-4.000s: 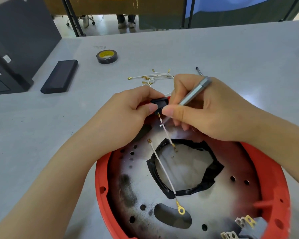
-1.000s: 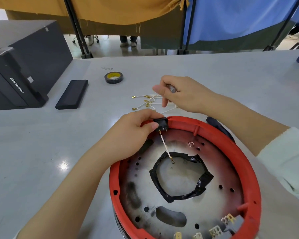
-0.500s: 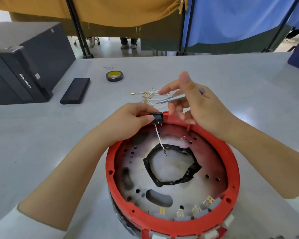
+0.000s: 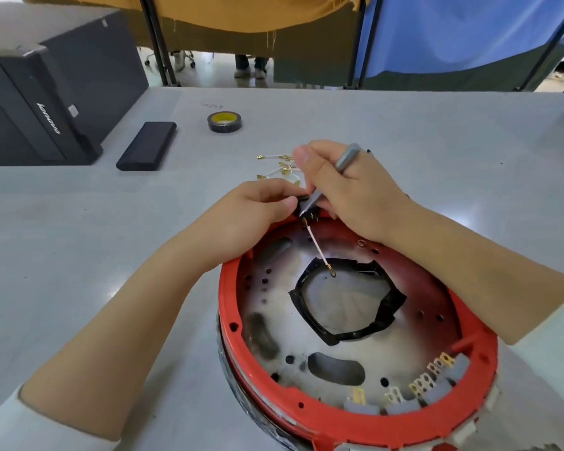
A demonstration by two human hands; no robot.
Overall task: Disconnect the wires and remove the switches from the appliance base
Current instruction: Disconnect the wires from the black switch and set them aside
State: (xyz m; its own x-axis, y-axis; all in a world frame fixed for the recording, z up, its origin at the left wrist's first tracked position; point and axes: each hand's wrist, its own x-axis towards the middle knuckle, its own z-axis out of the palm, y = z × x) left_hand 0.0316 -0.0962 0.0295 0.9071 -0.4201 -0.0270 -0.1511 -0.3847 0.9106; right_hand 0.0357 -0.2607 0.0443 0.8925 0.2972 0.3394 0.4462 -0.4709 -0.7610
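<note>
Left hand [image 4: 258, 206] around switch [image 4: 302, 206]

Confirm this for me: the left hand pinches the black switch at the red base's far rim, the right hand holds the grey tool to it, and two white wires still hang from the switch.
Not quite. The head view shows only one white wire hanging from the black switch. The rest holds: left hand pinches it at the red base's far rim, right hand holds the grey tool to it.

Tool tip [image 4: 303, 212] back at switch [image 4: 302, 203]
</note>
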